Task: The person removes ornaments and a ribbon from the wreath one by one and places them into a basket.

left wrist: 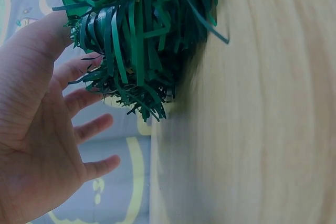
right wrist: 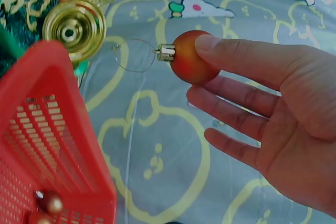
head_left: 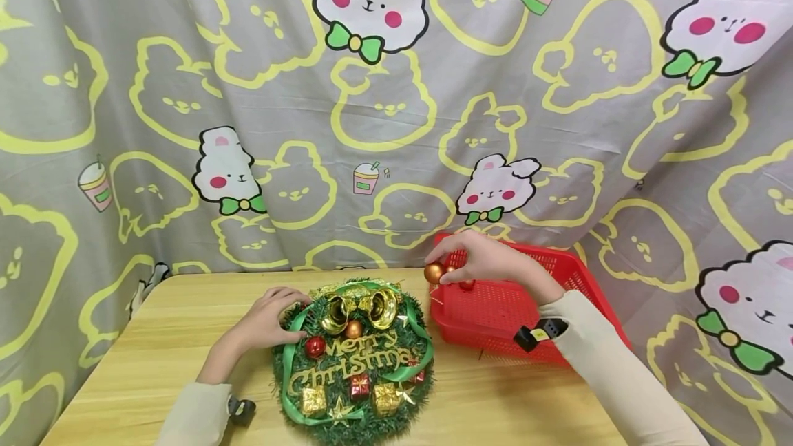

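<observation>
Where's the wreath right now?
In the head view, the wreath is on the table, left of the red basket, with the left hand at its left edge.

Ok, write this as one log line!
left grip: at edge of round green tinsel wreath; right grip: pinches round orange bauble; red plastic basket: round baubles inside

Held bauble (right wrist: 195, 57): coppery orange, shiny metallic cap (right wrist: 166, 52). Wreath (left wrist: 134, 30) dark green, brighter green ribbon (head_left: 288, 363). Bells (head_left: 382, 308) and lettering (head_left: 356, 365) gold; gift boxes (head_left: 387, 398) gold or red; another bauble (head_left: 314, 347) glossy red. Basket (head_left: 477, 336) plain red. Table (head_left: 186, 322) pale yellow-brown wood grain. Curtain (head_left: 384, 119) grey, yellow cartoon outlines, white animals with pink cheeks, green bows. Sleeves (head_left: 195, 415) cream.
</observation>
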